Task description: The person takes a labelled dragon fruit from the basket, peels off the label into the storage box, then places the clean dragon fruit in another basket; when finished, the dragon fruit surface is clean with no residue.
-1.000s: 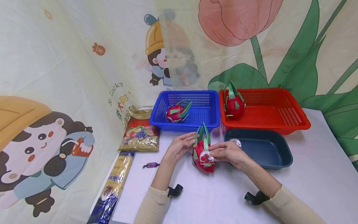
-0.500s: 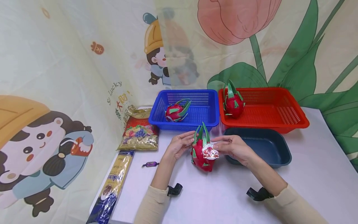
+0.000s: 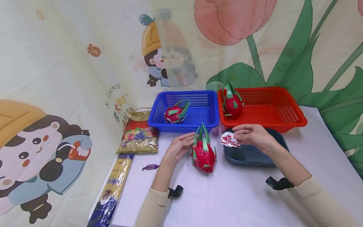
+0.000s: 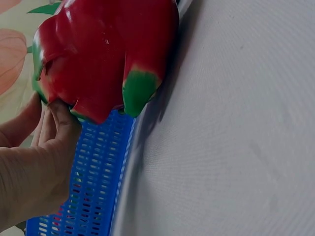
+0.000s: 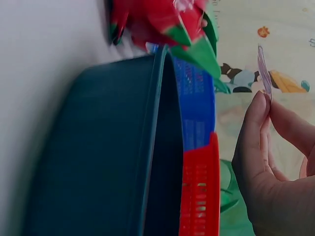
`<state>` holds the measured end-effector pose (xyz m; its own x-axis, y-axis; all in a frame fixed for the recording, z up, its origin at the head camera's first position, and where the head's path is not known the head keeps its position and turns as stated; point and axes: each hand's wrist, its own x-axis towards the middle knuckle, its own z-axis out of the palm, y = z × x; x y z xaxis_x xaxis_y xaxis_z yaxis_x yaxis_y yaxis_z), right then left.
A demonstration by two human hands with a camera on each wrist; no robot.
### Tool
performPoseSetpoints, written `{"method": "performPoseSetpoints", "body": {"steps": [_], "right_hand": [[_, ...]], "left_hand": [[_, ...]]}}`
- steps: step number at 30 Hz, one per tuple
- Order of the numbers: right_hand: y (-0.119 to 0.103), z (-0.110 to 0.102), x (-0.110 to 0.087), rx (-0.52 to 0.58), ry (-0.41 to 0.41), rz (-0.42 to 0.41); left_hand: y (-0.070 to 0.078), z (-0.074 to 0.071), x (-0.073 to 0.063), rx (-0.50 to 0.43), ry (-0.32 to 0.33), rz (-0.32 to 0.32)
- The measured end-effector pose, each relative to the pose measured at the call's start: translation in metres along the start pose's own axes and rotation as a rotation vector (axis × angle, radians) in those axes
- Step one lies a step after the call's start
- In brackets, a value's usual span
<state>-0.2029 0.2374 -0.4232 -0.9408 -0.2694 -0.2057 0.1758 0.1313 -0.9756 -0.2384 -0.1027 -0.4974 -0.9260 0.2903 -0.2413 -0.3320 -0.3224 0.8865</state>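
On the tabletop [image 3: 215,201], beside the dark tub [image 3: 252,161], the dragon fruit [image 3: 204,157] might roll if the left hand [image 3: 179,147] loosened its pinch, while the right hand [image 3: 253,137], apart, pinches a sticker [image 3: 229,139] whose adhesive could cling.

You face pale curtain [image 3: 113,28], pink tulip [image 3: 233,20] upper right, cartoon figure [image 3: 38,142] lower left; your white table [image 3: 221,198] spans lower middle.

Table [image 3: 224,198]: left basket [image 3: 202,116] beside right basket [image 3: 263,113] at back.
First dragon fruit [image 3: 173,113] in left basket, second dragon fruit [image 3: 233,106] in right; third dragon fruit [image 3: 203,157] before left basket, tub [image 3: 255,154] before right. Bag [image 3: 139,136] left of baskets, packet [image 3: 112,184] before bag, wrapped candy [image 3: 151,167] right of packet.
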Motion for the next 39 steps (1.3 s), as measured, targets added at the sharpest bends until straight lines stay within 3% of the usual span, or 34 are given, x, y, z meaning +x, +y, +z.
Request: {"method": "performPoseSetpoints", "body": {"steps": [15,24,32,39], "right_hand": [[-0.001,-0.049,0.014,-0.031,-0.015,0.166],[0.013,-0.062,0.021,-0.080,0.060,0.228],[0.026,-0.066,0.021,-0.217,0.117,0.199],[0.036,-0.070,0.018,-0.250,0.151,0.194]], "left_hand": [[0.001,-0.004,-0.003,-0.023,0.013,-0.009],[0.002,-0.002,-0.003,-0.012,0.008,-0.004],[0.001,0.000,-0.003,-0.005,-0.003,-0.001],[0.003,0.003,-0.005,0.000,-0.008,0.001]]}}
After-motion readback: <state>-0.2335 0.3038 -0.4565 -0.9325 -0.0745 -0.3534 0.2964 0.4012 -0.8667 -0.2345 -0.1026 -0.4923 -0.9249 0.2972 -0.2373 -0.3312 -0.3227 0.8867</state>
